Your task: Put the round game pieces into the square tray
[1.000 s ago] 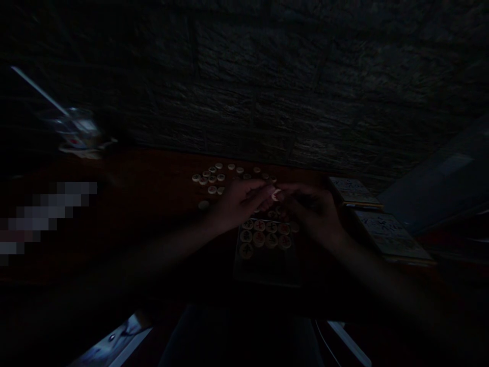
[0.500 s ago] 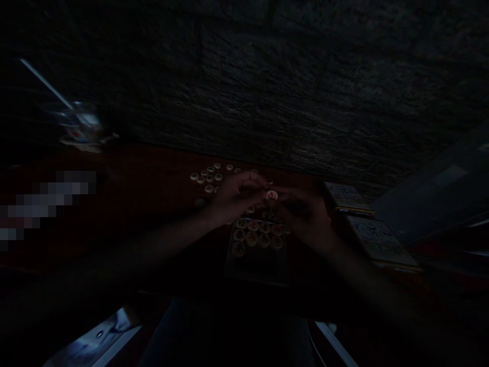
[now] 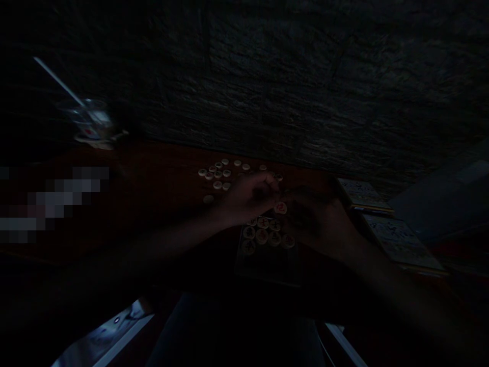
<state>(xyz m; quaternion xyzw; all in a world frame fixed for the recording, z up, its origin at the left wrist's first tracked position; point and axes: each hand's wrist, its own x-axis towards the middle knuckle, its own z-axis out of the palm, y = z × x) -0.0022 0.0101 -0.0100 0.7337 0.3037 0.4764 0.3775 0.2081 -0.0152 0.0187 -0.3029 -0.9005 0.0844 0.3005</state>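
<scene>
Head view, since the frame half a second ago: the red-lettered xiangqi piece (image 3: 280, 207) has come down closer to the tray (image 3: 269, 272), and the far row's right-end piece is now hidden; the middle row and the lone piece nearer the body sit unchanged in the tray.
Held piece: between the fingertips of both hands, at the far edge of the tray, face turned up toward the camera.
Right hand (image 3: 319, 219): thumb and forefinger drawn narrow around the held piece.
Left hand (image 3: 246, 196): fingers curled, tips right beside the piece; I cannot tell whether they grip it too.
Writing on pieces: one Chinese character each, some red, some black; too dim to read surely.
Writing on flat boxes or books: brush-like dark strokes on the pale tops of the nearer one (image 3: 399, 234) and the farther one (image 3: 362, 193), right of the right hand; illegible.
Tray contents: xiangqi pieces (image 3: 262, 235) in rows, three showing in the far row, four in the middle, one at left in the near row; the rest of its floor is dark.
Loose pieces (image 3: 217, 174): scattered on the reddish table (image 3: 153, 163) beyond the left hand, toward the stone wall (image 3: 248, 92).
Clear cup (image 3: 89, 120): far left, a pale straw (image 3: 57, 79) leaning out; contents blurred.
</scene>
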